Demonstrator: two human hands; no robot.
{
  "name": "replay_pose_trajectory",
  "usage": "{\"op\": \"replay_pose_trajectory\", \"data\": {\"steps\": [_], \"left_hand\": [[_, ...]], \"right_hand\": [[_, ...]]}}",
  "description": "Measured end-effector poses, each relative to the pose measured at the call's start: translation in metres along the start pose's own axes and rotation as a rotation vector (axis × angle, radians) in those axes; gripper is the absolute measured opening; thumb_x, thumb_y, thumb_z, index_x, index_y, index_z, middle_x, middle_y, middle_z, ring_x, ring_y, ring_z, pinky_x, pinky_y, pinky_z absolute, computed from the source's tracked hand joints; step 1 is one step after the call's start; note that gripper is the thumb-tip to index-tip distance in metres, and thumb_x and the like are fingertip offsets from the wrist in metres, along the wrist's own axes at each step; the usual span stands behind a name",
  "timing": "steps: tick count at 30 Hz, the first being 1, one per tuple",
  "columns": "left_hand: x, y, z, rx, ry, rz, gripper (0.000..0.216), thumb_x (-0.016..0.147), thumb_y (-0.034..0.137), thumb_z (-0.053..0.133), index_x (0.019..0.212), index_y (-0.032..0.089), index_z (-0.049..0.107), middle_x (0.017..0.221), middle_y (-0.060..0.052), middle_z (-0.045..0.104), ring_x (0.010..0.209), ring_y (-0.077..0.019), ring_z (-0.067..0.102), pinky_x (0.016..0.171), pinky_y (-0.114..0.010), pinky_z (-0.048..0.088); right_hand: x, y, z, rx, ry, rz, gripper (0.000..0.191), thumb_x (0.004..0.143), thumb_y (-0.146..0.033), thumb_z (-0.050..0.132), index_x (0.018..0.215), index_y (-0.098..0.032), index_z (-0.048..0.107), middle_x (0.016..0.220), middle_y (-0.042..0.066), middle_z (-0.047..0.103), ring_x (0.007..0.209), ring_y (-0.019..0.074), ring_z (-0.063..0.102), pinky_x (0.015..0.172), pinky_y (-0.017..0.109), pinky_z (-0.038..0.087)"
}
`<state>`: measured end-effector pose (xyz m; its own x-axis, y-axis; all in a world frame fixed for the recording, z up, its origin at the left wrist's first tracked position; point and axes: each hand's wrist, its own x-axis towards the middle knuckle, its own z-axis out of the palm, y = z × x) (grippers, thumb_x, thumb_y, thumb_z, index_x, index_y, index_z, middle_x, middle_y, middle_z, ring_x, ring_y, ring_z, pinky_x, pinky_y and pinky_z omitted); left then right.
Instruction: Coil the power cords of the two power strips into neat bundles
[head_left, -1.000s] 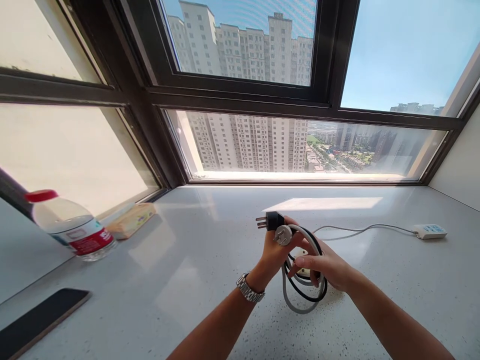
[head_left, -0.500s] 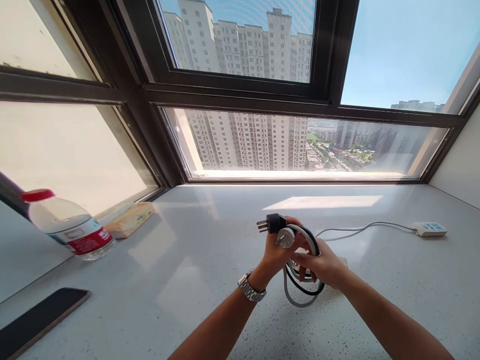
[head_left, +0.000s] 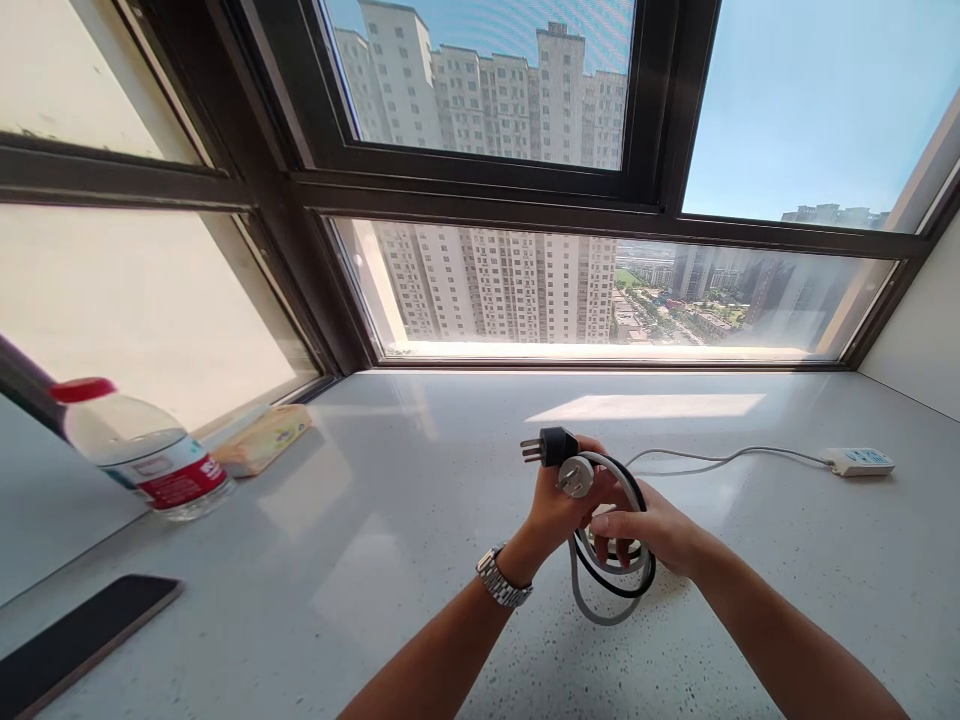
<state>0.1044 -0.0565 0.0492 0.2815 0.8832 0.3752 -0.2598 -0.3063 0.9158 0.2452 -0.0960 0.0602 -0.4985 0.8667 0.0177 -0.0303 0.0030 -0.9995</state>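
Observation:
My left hand (head_left: 553, 510), with a metal watch (head_left: 504, 578) on its wrist, is closed around coiled power cords. A black three-pin plug (head_left: 550, 446) and a white plug (head_left: 576, 477) stick out above its thumb side, prongs facing left and toward me. Loops of black cord (head_left: 616, 590) and white-grey cord (head_left: 596, 617) hang below the hand. My right hand (head_left: 660, 530) grips the right side of the same coil, its fingers curled round the loops. Something pale behind the coil is mostly hidden by the hands.
A thin white cable runs right to a white power strip end (head_left: 861, 461) on the speckled counter (head_left: 420, 540). On the left are a water bottle with a red cap (head_left: 161, 465), a tissue pack (head_left: 264, 440) and a dark phone (head_left: 82, 640). Windows rise behind.
The coil and plugs have shifted slightly right and the loops hang a little lower. My right hand has moved slightly right, still on the coil.

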Motion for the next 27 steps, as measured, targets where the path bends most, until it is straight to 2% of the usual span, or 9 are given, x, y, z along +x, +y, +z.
{"op": "replay_pose_trajectory", "data": {"steps": [2,5,8,11,17,20,23,27], "left_hand": [[0.0,0.001,0.0,-0.012,-0.016,-0.029,0.039,0.062,0.042,0.08,0.079,0.017,0.054,0.055,0.005,0.052,0.041,-0.0074,0.043,0.038,-0.02,0.035],[0.002,-0.001,-0.001,-0.021,-0.001,-0.019,0.039,0.062,0.041,0.079,0.079,0.017,0.054,0.057,0.004,0.053,0.045,-0.009,0.047,0.043,-0.021,0.038],[0.006,-0.002,-0.004,0.012,0.01,0.032,0.034,0.063,0.036,0.079,0.077,0.015,0.056,0.062,0.003,0.054,0.055,-0.0094,0.05,0.051,-0.021,0.041],[0.009,-0.003,-0.007,0.042,-0.01,0.052,0.031,0.065,0.035,0.078,0.076,0.015,0.058,0.065,0.002,0.055,0.059,-0.0096,0.049,0.055,-0.021,0.041],[0.012,-0.007,-0.014,0.059,-0.111,-0.016,0.038,0.066,0.041,0.078,0.084,0.014,0.059,0.06,0.003,0.053,0.051,-0.0083,0.045,0.05,-0.021,0.037],[0.013,-0.01,-0.017,0.042,-0.147,-0.026,0.038,0.068,0.043,0.077,0.086,0.014,0.059,0.059,0.004,0.052,0.049,-0.0075,0.043,0.047,-0.02,0.036],[0.013,-0.013,-0.018,0.017,-0.198,-0.058,0.038,0.068,0.043,0.077,0.084,0.015,0.058,0.056,0.005,0.049,0.047,-0.0067,0.041,0.044,-0.019,0.032],[0.009,-0.015,-0.014,-0.009,-0.267,-0.087,0.038,0.065,0.042,0.079,0.082,0.015,0.058,0.06,0.004,0.051,0.049,-0.0068,0.041,0.046,-0.019,0.033]], "right_hand": [[0.001,0.0,-0.001,0.024,-0.057,0.008,0.039,0.07,-0.047,0.072,0.087,-0.014,0.062,0.082,0.003,0.06,0.06,0.0128,0.062,0.043,0.017,0.042],[0.001,0.003,-0.003,0.045,-0.08,0.018,0.04,0.074,-0.052,0.069,0.074,-0.013,0.058,0.062,0.0,0.057,0.046,0.0092,0.055,0.038,0.017,0.038],[0.001,0.008,-0.002,0.158,-0.069,0.005,0.05,0.073,-0.058,0.069,0.059,-0.017,0.043,0.042,-0.009,0.036,0.032,0.002,0.029,0.031,0.015,0.022],[0.001,0.01,0.001,0.276,-0.039,0.004,0.056,0.073,-0.063,0.068,0.057,-0.019,0.036,0.041,-0.013,0.025,0.033,0.0002,0.016,0.031,0.014,0.012],[0.001,0.014,0.008,0.513,-0.112,-0.025,0.055,0.077,-0.067,0.059,0.058,-0.018,0.041,0.038,-0.013,0.025,0.029,0.0007,0.013,0.029,0.015,0.011],[0.001,0.016,0.007,0.533,-0.127,-0.045,0.048,0.08,-0.057,0.062,0.06,-0.017,0.047,0.039,-0.012,0.026,0.028,0.0009,0.016,0.029,0.014,0.013],[0.0,0.018,0.004,0.519,-0.224,-0.054,0.039,0.079,-0.046,0.067,0.06,-0.014,0.053,0.041,-0.011,0.03,0.028,0.0015,0.022,0.028,0.015,0.016],[0.0,0.019,0.004,0.487,-0.373,-0.154,0.039,0.08,-0.044,0.064,0.061,-0.011,0.062,0.045,-0.003,0.046,0.031,0.0073,0.042,0.03,0.018,0.03]]}}
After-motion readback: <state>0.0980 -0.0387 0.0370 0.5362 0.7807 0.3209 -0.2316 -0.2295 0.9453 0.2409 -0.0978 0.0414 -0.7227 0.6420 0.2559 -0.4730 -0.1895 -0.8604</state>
